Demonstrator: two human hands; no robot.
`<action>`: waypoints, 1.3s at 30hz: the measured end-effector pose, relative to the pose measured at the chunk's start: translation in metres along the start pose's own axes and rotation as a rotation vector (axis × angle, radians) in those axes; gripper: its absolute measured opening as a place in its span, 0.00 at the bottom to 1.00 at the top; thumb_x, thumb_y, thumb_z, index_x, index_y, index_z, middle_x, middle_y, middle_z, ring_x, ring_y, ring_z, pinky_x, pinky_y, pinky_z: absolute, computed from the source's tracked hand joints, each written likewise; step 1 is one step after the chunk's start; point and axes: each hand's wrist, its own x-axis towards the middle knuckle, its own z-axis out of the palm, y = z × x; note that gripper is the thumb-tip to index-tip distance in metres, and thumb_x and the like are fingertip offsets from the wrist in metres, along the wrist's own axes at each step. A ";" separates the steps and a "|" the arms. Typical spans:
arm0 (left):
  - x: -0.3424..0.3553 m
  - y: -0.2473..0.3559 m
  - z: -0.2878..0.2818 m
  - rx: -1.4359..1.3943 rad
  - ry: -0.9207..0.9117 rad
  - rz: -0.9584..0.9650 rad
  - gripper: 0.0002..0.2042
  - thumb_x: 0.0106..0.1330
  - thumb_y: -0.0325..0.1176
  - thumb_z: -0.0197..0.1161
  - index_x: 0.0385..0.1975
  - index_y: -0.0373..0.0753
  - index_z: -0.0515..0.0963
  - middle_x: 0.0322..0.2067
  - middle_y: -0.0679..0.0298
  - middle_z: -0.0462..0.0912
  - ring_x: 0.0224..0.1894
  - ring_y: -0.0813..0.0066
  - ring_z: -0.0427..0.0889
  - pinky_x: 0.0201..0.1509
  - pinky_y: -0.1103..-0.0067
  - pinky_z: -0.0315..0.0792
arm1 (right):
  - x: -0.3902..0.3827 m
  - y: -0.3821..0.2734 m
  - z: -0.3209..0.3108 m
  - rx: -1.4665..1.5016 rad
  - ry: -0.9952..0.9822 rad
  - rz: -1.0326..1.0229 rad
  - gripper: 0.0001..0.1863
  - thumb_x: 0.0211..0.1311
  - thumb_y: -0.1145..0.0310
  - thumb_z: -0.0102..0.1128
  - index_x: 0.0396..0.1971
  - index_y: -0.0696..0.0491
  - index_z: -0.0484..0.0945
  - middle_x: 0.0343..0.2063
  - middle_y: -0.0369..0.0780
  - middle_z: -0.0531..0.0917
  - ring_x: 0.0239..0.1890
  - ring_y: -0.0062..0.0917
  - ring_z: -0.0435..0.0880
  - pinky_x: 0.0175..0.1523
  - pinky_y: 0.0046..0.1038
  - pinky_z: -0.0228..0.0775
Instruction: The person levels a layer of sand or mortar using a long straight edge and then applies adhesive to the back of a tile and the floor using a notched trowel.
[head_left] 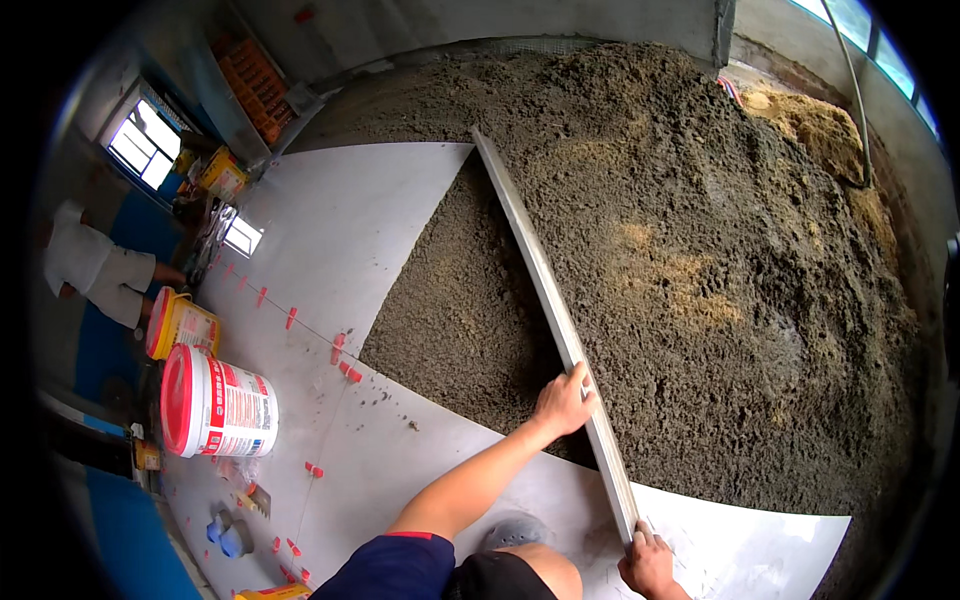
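Note:
A long, pale metal straightedge (527, 235) lies slantwise across damp grey-brown mortar (680, 250). Its far end reaches the corner of a large light-grey tile (350, 220); its near end crosses the tile where I crouch. My left hand (565, 402) is closed around the bar, a little below its middle. Closer to me, my right hand (650, 562) grips the bar's near end. Left of the bar, a lower, flatter patch of mortar (450, 320) fills the gap between tiles. On the right the mortar is heaped higher and rougher.
A white bucket with a red lid (240, 405) stands on the left tiles, a yellow bucket (190, 325) behind it. Red wedges (350, 371) line the tile joints. A trowel (260, 500) and blue round objects (232, 540) lie nearby. Another person (85, 255) is at far left.

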 end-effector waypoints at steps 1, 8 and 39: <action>-0.006 0.008 0.004 -0.038 -0.003 0.010 0.15 0.60 0.39 0.60 0.40 0.40 0.65 0.32 0.46 0.81 0.37 0.40 0.81 0.41 0.53 0.75 | -0.018 0.021 0.018 0.061 0.082 -0.104 0.28 0.51 0.75 0.56 0.55 0.66 0.68 0.56 0.60 0.75 0.41 0.60 0.78 0.52 0.53 0.72; -0.070 0.008 0.006 -0.064 0.024 0.010 0.16 0.59 0.37 0.63 0.41 0.40 0.65 0.30 0.48 0.80 0.34 0.39 0.80 0.37 0.53 0.73 | -0.068 0.027 0.039 0.076 0.040 -0.115 0.27 0.52 0.74 0.57 0.55 0.65 0.69 0.56 0.60 0.75 0.42 0.59 0.79 0.51 0.52 0.72; 0.075 -0.012 -0.071 0.176 0.082 -0.038 0.14 0.61 0.40 0.60 0.38 0.39 0.70 0.31 0.42 0.81 0.37 0.38 0.80 0.43 0.53 0.74 | 0.080 -0.027 -0.026 0.326 0.143 0.056 0.22 0.49 0.77 0.58 0.48 0.60 0.73 0.38 0.55 0.81 0.35 0.52 0.82 0.41 0.47 0.77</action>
